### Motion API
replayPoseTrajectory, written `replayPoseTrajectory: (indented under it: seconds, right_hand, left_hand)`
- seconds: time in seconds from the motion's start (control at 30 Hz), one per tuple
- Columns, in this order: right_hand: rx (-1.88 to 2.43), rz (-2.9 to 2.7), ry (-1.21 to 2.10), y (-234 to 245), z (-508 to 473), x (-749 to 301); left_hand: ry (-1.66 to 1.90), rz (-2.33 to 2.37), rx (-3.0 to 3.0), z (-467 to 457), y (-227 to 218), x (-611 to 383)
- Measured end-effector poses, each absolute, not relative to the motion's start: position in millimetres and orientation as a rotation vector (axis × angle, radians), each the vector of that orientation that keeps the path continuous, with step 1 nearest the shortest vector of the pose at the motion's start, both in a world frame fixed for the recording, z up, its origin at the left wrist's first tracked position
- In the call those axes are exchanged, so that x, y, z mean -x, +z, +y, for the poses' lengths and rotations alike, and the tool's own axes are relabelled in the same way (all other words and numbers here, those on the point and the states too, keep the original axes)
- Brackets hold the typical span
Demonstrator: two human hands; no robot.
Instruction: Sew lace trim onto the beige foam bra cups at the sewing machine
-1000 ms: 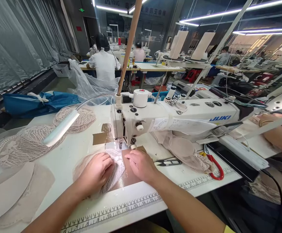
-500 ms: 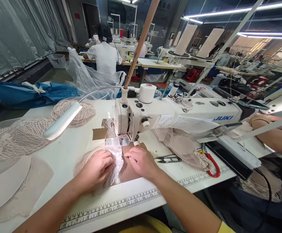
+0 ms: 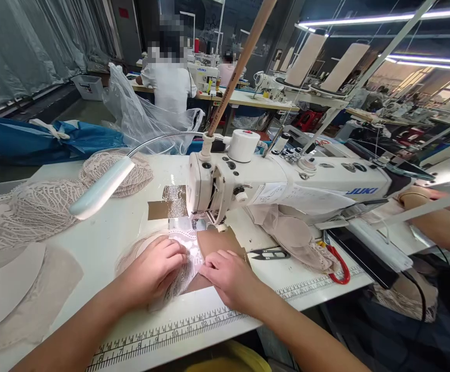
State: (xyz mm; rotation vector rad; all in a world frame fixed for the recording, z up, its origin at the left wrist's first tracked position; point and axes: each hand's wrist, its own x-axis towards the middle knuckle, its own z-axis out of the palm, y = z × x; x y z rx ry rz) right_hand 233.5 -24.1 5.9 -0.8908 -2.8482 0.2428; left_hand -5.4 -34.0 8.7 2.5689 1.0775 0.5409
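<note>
two bare hands work close together below the head of a white sewing machine (image 3: 286,181), on a pale table (image 3: 104,258). between them lies a piece of whitish lace (image 3: 194,253), its dotted far edge near the machine's foot, its near part trailing toward the table's front edge. the left hand (image 3: 160,266) lies on the lace, back of the hand up, fingers bent and drawn together; whether they pinch the cloth or only press it, i cannot tell. the right hand (image 3: 227,274) rests over a brown sheet (image 3: 219,240), fingers curled, its foremost tips at the lace's right edge (again, no telling whether they grip it).

just to the right of that hand lie black thread snips (image 3: 269,254), and farther right a pair of scissors with red handles (image 3: 339,266), near a bundle of beige cups (image 3: 290,232). a dark flat device (image 3: 358,256) lies beyond the scissors. over on the left, a pale lamp (image 3: 103,188) on a bent metal neck hangs above two heaps of patterned lace (image 3: 48,206), with smooth beige pieces (image 3: 8,289) nearer. a printed ruler (image 3: 178,330) runs along the front edge. at far right shows another person's forearm (image 3: 441,227).
</note>
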Motion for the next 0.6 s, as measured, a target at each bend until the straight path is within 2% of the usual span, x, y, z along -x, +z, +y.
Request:
replayPoseTrajectory:
  seconds: [0.2,0.6]
  right_hand:
    - [0.936,-2.778,0.275,-1.0,-34.2,-236.3]
    - [0.921,-2.714,0.319,-2.7,-34.2,-236.8]
  left_hand:
    - [0.386,1.040,-2.807,-35.8,8.2,-2.2]
    - [0.297,1.150,-2.960,-36.9,6.6,-6.1]
